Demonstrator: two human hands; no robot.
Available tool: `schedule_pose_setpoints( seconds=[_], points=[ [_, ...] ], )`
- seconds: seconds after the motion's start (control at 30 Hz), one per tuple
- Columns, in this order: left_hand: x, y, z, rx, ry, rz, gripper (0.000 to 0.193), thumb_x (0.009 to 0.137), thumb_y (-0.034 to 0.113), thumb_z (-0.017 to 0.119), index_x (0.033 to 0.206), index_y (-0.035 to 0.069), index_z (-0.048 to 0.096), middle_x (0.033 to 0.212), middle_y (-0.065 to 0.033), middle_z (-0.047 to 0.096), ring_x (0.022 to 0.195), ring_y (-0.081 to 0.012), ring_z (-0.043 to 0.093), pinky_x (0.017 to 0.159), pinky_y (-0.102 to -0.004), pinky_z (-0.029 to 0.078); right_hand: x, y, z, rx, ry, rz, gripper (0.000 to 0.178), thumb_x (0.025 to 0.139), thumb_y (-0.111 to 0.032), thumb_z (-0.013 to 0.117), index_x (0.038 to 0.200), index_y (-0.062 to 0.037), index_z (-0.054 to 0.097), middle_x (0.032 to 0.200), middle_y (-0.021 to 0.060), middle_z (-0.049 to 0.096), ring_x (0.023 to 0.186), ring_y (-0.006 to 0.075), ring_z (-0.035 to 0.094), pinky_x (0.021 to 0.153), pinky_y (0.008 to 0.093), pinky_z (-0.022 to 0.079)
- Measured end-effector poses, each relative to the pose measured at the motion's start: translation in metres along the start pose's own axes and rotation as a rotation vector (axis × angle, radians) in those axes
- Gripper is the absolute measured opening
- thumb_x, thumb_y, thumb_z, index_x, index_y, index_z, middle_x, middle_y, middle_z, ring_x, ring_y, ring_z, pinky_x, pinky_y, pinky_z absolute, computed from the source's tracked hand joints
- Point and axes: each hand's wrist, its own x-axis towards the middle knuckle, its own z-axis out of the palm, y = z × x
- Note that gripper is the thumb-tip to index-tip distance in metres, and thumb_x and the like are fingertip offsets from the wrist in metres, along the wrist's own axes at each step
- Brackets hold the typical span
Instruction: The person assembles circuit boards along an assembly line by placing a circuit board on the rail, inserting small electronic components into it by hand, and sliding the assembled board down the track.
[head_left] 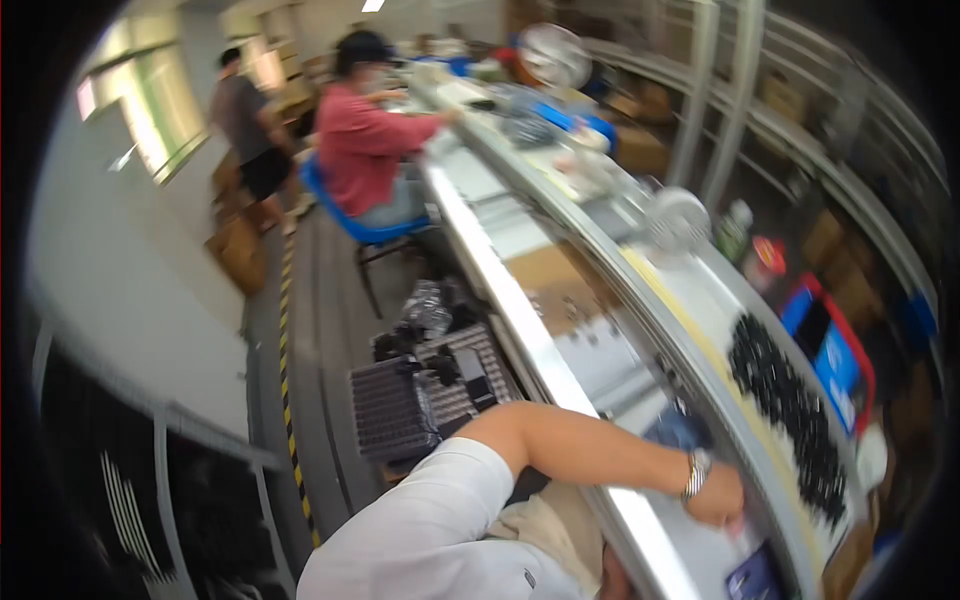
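My left hand, with a metal-band watch on its wrist, reaches over the bench at lower right. Motion blurs its fingers, and a pinkish patch shows at their tips; I cannot tell whether they hold anything. Close below them lies a dark purplish flat object on the pale worktop. A dark blue bundle rests beside my forearm. At the bottom edge, a bit of skin, possibly my right hand, shows under the bench's metal edge; its fingers are hidden.
Many small black parts are heaped along the raised shelf, near a white fan and a red-and-blue container. Dark gridded trays stand low beside the bench. One person in pink sits farther up; another person stands behind.
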Motion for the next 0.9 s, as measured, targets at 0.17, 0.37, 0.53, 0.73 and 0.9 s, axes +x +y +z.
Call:
schedule_pose_setpoints(
  seconds=[0.17,0.37,0.53,0.73,0.9],
  points=[
    [-0.026,0.009,-0.058,-0.035,-0.063,-0.251,0.022,0.086,0.015,0.068,0.106,0.009,0.075,0.088,-0.0119,0.07,0.083,-0.0323,0.064,0.084,-0.0444,0.051,-0.184,-0.037,0.065,0.13,0.008,0.421,0.06,0.101,-0.047,0.051,0.15,-0.012,0.051,0.144,0.0153,0.06,0.124,0.0367,0.061,0.101,0.0453,0.049],
    [-0.023,0.016,-0.062,0.027,-0.117,-0.081,0.022,0.086,0.015,0.073,0.106,0.004,0.071,0.09,-0.0102,0.069,0.082,-0.0298,0.063,0.081,-0.0378,0.051,-0.331,-0.106,-0.054,0.542,0.606,0.425,0.027,0.083,-0.013,0.081,0.107,-0.002,0.074,0.08,0.0061,0.073,0.065,0.0192,0.065,0.065,0.0291,0.053],
    [-0.011,0.03,-0.06,-0.063,-0.216,-0.09,0.022,0.086,0.013,0.073,0.105,0.003,0.071,0.088,-0.0091,0.068,0.08,-0.029,0.063,0.079,-0.0375,0.05,-0.381,-0.067,-0.093,0.094,1.372,0.918,0.036,0.074,-0.011,0.082,0.105,-0.0007,0.066,0.098,0.0078,0.067,0.091,0.0179,0.061,0.082,0.029,0.049],
    [-0.009,0.038,-0.064,-0.02,-0.225,-0.17,0.024,0.083,0.011,0.075,0.105,0.003,0.071,0.088,-0.0083,0.067,0.079,-0.0283,0.062,0.08,-0.0377,0.049,-0.361,-0.007,-0.105,-0.103,1.382,1.06,0.061,0.075,-0.017,0.081,0.129,-0.0011,0.058,0.115,0.0129,0.065,0.104,0.0267,0.061,0.095,0.0358,0.048],
    [-0.003,0.049,-0.063,-0.043,-0.281,-0.208,0.026,0.083,0.012,0.075,0.107,0.004,0.071,0.088,-0.0088,0.067,0.08,-0.0288,0.061,0.081,-0.0385,0.048,-0.337,0.018,-0.109,-0.279,1.29,1.121,0.068,0.077,-0.019,0.078,0.138,-0.0031,0.053,0.124,0.0148,0.062,0.114,0.0303,0.059,0.099,0.0392,0.046]
  ],
)
